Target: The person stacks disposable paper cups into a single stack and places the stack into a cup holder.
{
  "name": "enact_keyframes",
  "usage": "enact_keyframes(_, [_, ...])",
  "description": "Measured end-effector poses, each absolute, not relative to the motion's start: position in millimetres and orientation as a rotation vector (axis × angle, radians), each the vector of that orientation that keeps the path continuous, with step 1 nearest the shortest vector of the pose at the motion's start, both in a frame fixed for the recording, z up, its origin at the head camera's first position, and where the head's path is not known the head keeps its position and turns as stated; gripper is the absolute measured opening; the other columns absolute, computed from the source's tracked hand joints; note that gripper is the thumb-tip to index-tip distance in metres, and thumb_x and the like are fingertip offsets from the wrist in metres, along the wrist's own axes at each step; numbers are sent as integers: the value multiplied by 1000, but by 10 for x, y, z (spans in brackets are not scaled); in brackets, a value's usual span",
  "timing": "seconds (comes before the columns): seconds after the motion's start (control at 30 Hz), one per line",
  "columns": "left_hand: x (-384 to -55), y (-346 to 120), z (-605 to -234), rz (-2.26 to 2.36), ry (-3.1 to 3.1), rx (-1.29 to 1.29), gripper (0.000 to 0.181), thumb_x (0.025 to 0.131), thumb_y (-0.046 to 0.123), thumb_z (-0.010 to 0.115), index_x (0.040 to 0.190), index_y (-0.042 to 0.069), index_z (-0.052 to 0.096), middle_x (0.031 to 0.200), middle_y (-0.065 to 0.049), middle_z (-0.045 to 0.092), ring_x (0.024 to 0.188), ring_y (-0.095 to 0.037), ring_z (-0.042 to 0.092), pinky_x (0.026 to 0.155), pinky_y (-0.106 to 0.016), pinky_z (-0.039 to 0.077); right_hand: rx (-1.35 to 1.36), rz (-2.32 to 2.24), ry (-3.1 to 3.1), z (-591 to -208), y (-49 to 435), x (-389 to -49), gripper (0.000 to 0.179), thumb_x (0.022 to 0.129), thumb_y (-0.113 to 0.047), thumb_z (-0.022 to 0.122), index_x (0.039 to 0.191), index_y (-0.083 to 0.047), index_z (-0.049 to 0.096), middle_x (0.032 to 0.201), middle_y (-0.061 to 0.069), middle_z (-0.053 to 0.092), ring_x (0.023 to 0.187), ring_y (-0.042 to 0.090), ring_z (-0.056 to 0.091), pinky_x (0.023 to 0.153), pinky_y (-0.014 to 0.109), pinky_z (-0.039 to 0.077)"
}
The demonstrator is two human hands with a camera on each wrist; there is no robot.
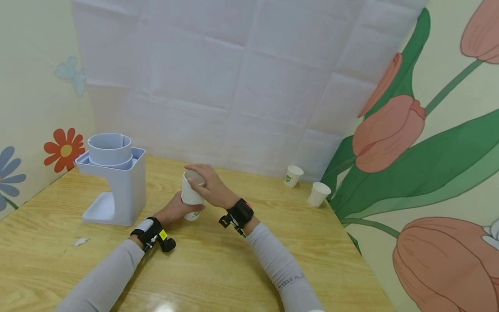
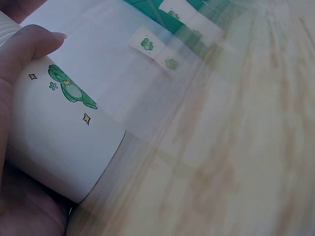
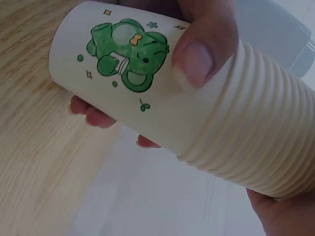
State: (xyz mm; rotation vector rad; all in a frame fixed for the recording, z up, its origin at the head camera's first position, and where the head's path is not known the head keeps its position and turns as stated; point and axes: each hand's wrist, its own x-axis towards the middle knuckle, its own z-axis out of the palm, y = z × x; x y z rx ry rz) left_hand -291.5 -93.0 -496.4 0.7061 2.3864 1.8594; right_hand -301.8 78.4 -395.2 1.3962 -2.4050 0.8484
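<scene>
A tall stack of white paper cups point(image 1: 191, 194), nested together, stands between my hands above the table. Its lower cup carries a green cartoon animal print point(image 3: 133, 51), also partly visible in the left wrist view. Low on the stack, my left hand point(image 1: 174, 211) grips the bottom cup with its thumb point(image 2: 34, 42) across the side. At the upper end, my right hand point(image 1: 215, 186) holds the stack by its ribbed rims point(image 3: 266, 118). The right fingers are partly hidden behind the cups in the head view.
A pale plastic stand point(image 1: 130, 190) with a round open-topped holder point(image 1: 111, 151) is at left. Two single paper cups point(image 1: 293, 176) point(image 1: 319, 194) stand at the back right by the wall. A small white scrap point(image 1: 80, 241) lies on the wooden table point(image 1: 218, 268).
</scene>
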Motion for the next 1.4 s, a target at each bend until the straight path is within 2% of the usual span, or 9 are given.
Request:
enact_keyframes(0.17, [-2925,-945,-4983,1867,2379,718,58,92,15,75,139,-2,45,132,-22,56,121,-35,55,102,-48,45,1428,884,-2461,-3901,789,-2996,46,108,-21,50,152,-6,43,152,15,47,141,30,41,113,45,39])
enact_keyframes(0.3, [-2929,-934,-4978,1853,2388,714,59,92,17,75,139,-2,45,132,-22,56,121,-35,55,102,-49,46,1417,932,-2514,-3851,830,-2986,51,108,-21,52,155,-7,38,155,15,41,140,29,43,103,40,50])
enact_keyframes(0.4, [-2935,-914,-4960,1835,2398,705,59,92,18,75,138,-2,45,132,-22,57,122,-35,56,102,-51,46,1384,952,-2521,-3823,882,-3000,52,107,-22,53,155,-8,37,156,14,39,140,29,44,102,42,52])
enact_keyframes(0.53, [-2947,-892,-4953,1836,2380,702,61,91,19,75,139,-1,44,134,-23,56,124,-37,55,105,-54,45,1346,965,-2503,-3792,958,-3038,50,107,-20,54,153,-8,41,153,14,43,136,30,48,106,49,47])
enact_keyframes(0.7, [-2942,-898,-4934,1859,2335,657,66,90,19,76,144,0,41,138,-24,54,129,-39,52,109,-58,42,1276,964,-2463,-3690,1123,-3118,47,106,-18,54,150,-3,44,145,19,51,124,31,57,105,46,48])
enact_keyframes(0.87, [-2926,-911,-4928,1876,2310,619,69,90,20,77,146,1,40,140,-24,53,130,-39,51,110,-58,40,1119,1018,-2420,-3553,1451,-3248,44,105,-15,56,146,1,49,136,24,58,118,33,60,105,50,48])
enact_keyframes(1.07, [-2910,-922,-4929,1876,2315,628,69,90,19,77,146,2,40,139,-23,54,130,-39,51,110,-58,41,868,1026,-2541,-3436,2014,-3354,44,107,-23,54,146,-3,51,136,23,59,122,33,57,108,51,43])
enact_keyframes(1.4, [-2920,-911,-4942,1880,2315,629,68,90,19,77,145,1,41,138,-23,54,129,-38,52,109,-58,41,456,1005,-2688,-3464,2901,-3451,48,108,-28,52,146,0,51,138,26,57,128,41,52,109,55,42])
